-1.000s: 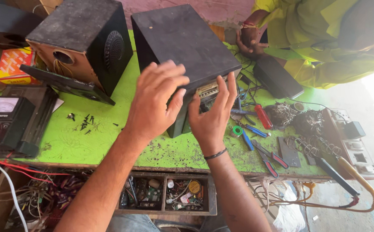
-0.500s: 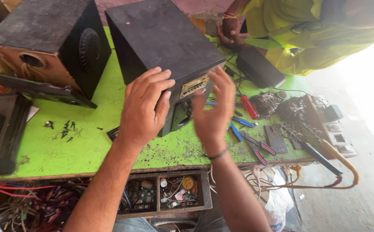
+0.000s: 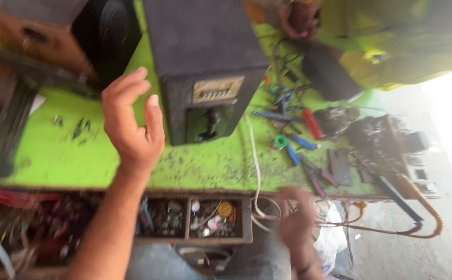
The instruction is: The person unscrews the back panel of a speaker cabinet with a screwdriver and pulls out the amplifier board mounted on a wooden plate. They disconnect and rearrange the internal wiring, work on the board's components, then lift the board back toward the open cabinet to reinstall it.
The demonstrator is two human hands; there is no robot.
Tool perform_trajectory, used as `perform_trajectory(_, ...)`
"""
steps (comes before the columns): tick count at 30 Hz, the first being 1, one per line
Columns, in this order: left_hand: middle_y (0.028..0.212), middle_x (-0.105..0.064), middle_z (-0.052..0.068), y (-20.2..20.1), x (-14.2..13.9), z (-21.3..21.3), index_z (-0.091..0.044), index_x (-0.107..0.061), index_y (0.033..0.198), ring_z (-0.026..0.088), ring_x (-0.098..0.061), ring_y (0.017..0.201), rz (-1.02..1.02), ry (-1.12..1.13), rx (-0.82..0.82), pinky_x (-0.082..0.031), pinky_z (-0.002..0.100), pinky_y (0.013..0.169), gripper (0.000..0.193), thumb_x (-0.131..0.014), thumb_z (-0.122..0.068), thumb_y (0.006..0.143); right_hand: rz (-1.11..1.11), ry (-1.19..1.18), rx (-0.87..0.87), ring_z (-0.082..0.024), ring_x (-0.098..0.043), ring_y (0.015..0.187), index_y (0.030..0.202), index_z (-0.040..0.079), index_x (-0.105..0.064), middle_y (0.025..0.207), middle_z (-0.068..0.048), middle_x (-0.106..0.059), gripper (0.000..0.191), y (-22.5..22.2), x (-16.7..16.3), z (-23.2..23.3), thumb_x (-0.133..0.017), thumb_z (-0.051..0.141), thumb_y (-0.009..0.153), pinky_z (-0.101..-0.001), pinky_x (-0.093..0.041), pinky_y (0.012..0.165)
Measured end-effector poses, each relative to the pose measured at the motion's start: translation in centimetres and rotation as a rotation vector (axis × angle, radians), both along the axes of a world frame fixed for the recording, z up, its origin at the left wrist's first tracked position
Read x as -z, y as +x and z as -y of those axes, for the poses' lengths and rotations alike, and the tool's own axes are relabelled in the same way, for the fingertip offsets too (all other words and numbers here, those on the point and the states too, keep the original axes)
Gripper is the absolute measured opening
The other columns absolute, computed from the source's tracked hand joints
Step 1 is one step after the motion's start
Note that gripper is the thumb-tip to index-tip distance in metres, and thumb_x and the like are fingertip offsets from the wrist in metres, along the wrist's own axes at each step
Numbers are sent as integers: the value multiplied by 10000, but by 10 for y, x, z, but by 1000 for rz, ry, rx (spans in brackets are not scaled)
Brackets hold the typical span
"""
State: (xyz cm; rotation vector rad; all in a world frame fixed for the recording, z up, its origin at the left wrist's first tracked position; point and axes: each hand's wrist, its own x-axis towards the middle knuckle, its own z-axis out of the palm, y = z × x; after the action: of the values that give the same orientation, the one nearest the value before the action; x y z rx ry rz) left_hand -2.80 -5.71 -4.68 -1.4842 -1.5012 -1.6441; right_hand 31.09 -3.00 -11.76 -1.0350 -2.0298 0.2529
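A black speaker box [image 3: 205, 57] stands on the green workbench [image 3: 205, 166], its rear panel with a connector plate [image 3: 217, 89] facing me. My left hand [image 3: 130, 124] hovers just left of the box, fingers spread, holding nothing. My right hand [image 3: 296, 228] is low, below the bench's front edge, blurred by motion; I cannot tell how its fingers are set. A white cable [image 3: 256, 166] runs from the box over the bench edge toward that hand.
A second speaker [image 3: 75, 36] sits at the back left. Screwdrivers and pliers [image 3: 298, 140] lie right of the box, with circuit parts [image 3: 386, 140] beyond. A tray of small parts [image 3: 195, 218] hangs under the bench. Another person in yellow [image 3: 381, 41] sits opposite.
Both my hands have come off the black speaker box. The right hand has dropped below the bench edge; the left has drawn back to the left. The view has shifted.
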Motion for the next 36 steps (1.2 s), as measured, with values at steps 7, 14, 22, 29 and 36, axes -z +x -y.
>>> perform_trajectory(7,1005,-599,76,-35,99,21,-32,-546,1315,146,-556,876,475,136,-308,-436,336,736,165,-581,-82,1162,143,-103,-1103,-270,-582,1142,1116,120,-749,1271,-73,-637,303,-121,-18,166,-747,299,872,-416,-451,950)
perform_trajectory(14,905,-642,33,-90,137,72,-105,-580,1290,192,-636,824,209,-64,-624,-488,385,699,167,-655,-132,1143,245,-104,-1177,-253,-563,1089,1052,75,-701,1099,-81,-602,311,-130,-61,199,-695,381,994,-400,-479,939)
perform_trajectory(22,966,-703,114,-74,189,150,-100,-629,1203,355,-679,884,203,-316,-810,-518,478,735,153,-652,-208,1098,369,-218,-1429,-281,-619,1070,1075,42,-687,1078,-114,-611,313,-138,-58,218,-660,337,973,-443,-524,896)
perform_trajectory(29,919,-708,132,-38,234,189,-115,-659,1045,367,-678,883,291,-712,-836,-533,502,731,109,-660,-222,1024,417,-233,-1530,-298,-633,1131,1156,22,-636,1191,-146,-602,393,-141,-39,232,-676,276,859,-391,-555,917)
perform_trajectory(36,956,-730,141,-27,249,192,-96,-701,1005,377,-688,902,357,-770,-752,-539,495,760,115,-669,-205,993,344,-753,-1769,-299,-682,1075,1217,51,-639,1190,-136,-654,353,-134,-9,196,-636,110,869,-396,-581,924)
